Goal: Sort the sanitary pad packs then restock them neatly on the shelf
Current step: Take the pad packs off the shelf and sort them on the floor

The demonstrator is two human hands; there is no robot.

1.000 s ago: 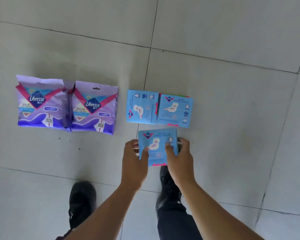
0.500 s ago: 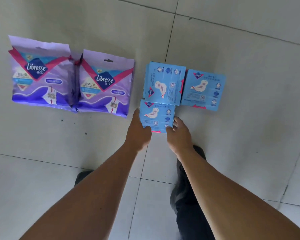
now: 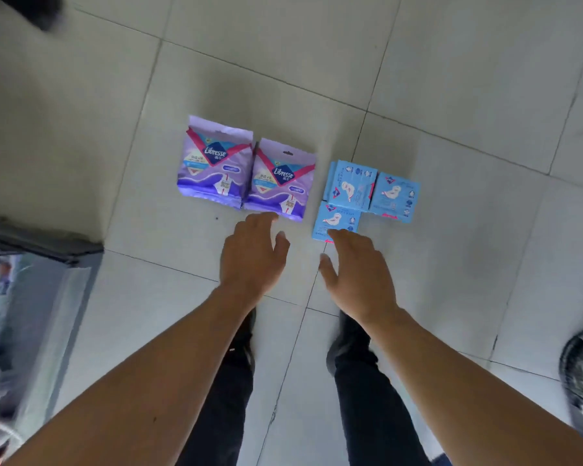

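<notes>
Single head-worn view, steeply downward from standing height onto tiled floor.

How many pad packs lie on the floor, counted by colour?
Purple packs: 2, one beside the other.
Blue packs: 3, the upper left, the upper right and the nearest.
Total: 5 packs.
</notes>
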